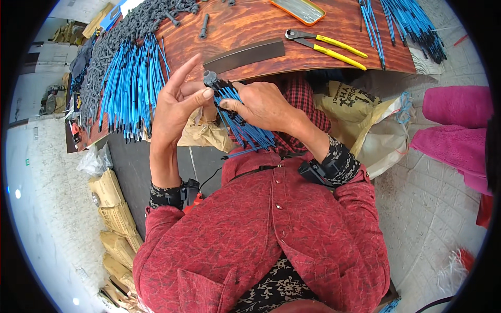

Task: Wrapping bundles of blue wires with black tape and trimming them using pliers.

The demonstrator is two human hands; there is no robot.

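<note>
Blue rods with black ends (250, 133) are bundled in your right hand (269, 107), its fingers closed around them, above your lap and just off the near edge of the wood-grained tabletop (250, 23). At the bundle's upper end is a grey fitting (210, 78), beside the thumb of your left hand (175, 107). That hand's index finger points up and away; whether its other fingers grip anything, you cannot tell from here. The work looks partway along: one bundle is in hand, while a large heap of grey pieces (104, 60) lies loose at the upper left. More blue rods lie at the left edge (133, 86) and the upper right (412, 26); which are finished and which are waiting is unclear. Yellow-handled pliers (339, 55) lie on the tabletop, apart from your hands.
</note>
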